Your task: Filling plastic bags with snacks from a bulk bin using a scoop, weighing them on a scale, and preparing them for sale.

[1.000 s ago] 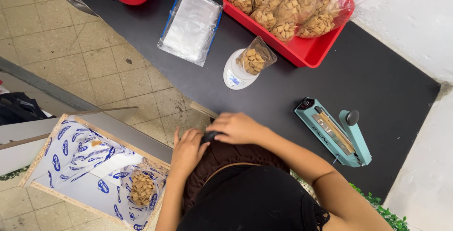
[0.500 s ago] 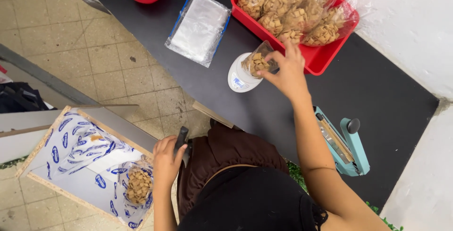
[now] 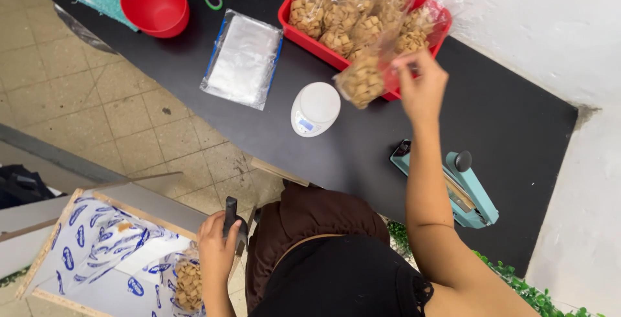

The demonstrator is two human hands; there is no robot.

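Head camera view: right hand [image 3: 422, 87] pinches a filled snack bag [image 3: 363, 79] by its top above the black table [image 3: 517, 129], best kept upright, while left hand [image 3: 217, 249] grips a dark handle [image 3: 230, 215] beside the box [image 3: 97, 252]

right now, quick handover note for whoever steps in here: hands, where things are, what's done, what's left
Right hand: lifted above the table, pinching the top of a filled clear snack bag, which hangs beside the red tray.
Left hand: down by the lap, grip closed on a dark handle, beside the open carton.
Scale: nothing on it.
Done: several filled bags lie in the red tray.
Left: the held bag is not set down; the heat sealer sits untouched, and a stack of empty bags remains.
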